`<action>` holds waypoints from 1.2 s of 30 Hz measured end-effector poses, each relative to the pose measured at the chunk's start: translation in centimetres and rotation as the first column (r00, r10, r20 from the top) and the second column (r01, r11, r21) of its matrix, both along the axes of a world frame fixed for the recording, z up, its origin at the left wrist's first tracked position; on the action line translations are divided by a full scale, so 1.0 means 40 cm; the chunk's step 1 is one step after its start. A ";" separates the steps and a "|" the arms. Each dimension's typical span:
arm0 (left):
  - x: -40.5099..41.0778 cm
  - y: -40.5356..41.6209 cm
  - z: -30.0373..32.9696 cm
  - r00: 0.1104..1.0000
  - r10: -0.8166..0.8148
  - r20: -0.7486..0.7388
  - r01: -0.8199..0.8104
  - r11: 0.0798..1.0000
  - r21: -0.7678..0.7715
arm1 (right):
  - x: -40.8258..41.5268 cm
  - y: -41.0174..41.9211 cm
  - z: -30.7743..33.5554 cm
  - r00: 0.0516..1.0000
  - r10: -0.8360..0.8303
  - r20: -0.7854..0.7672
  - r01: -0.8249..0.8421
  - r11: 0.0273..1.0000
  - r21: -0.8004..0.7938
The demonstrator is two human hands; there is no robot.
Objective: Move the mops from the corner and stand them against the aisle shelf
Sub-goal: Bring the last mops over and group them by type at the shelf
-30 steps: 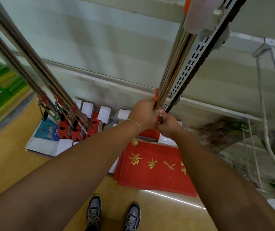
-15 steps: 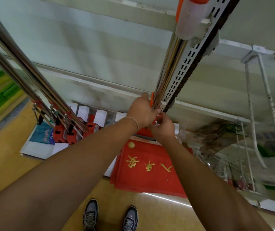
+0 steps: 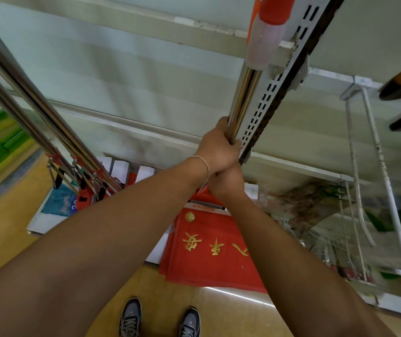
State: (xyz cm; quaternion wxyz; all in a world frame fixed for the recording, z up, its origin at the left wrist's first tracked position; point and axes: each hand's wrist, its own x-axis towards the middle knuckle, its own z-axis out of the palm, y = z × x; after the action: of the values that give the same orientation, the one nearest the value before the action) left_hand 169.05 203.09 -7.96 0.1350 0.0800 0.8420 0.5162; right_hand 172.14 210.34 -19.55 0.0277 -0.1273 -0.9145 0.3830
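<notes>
My left hand [image 3: 219, 148] grips the mop poles [image 3: 243, 93] beside the shelf upright [image 3: 272, 93]. My right hand [image 3: 226, 183] clasps them just below.

Two hands show, the left hand [image 3: 217, 148] above the right hand [image 3: 226, 182], both wrapped round one bundle of mop handles [image 3: 244, 93]; how many poles are in it cannot be told. At the left leans a second group of mop poles [image 3: 24, 93], at least three. One red mat [image 3: 215, 249] carries three gold characters. Two grey sneakers [image 3: 130, 317] stand below.
</notes>
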 end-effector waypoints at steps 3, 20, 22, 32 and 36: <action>0.004 0.017 0.008 1.000 -0.021 0.010 0.021 1.000 0.011 | 0.003 0.012 0.003 0.998 -0.026 0.058 0.025 0.999 0.029; -0.002 0.051 0.031 0.998 0.066 0.012 -0.066 0.997 -0.027 | -0.005 0.037 0.044 0.986 0.042 0.161 -0.103 0.914 0.392; -0.006 0.039 0.032 0.999 0.045 0.012 -0.044 0.998 -0.047 | -0.007 0.025 0.049 0.987 0.008 0.161 -0.064 0.937 0.344; -0.001 -0.023 0.039 0.980 -0.146 0.135 0.157 0.985 -0.077 | 0.032 0.002 0.081 0.998 -0.067 0.016 0.065 0.993 0.095; 0.023 -0.053 0.023 0.982 -0.158 0.104 0.171 0.976 -0.137 | 0.051 0.002 0.096 0.995 -0.082 0.054 0.075 0.990 0.120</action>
State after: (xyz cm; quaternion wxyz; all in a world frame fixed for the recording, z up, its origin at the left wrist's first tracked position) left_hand 169.99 200.97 -7.03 0.2216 0.1155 0.8605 0.4439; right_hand 174.18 210.42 -15.70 0.0231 -0.1726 -0.9302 0.3232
